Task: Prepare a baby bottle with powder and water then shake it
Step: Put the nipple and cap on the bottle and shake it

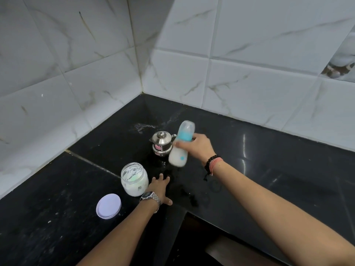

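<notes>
My right hand [197,145] grips a baby bottle [180,150] around its middle, above the black counter [259,160]. The bottle is tilted, holds white liquid, and has a blue collar and a clear cap on top; it looks motion-blurred. My left hand [159,189] rests flat on the counter with fingers spread, just right of an open jar of white powder [134,179]. The jar's round white lid [108,206] lies on the counter to the jar's front left. A small lidded steel pot [162,144] stands behind the bottle.
White marble-look tiled walls meet in a corner behind the counter. The counter is L-shaped, with its inner edge and a dark gap at the lower middle. Wet streaks mark the counter behind the steel pot.
</notes>
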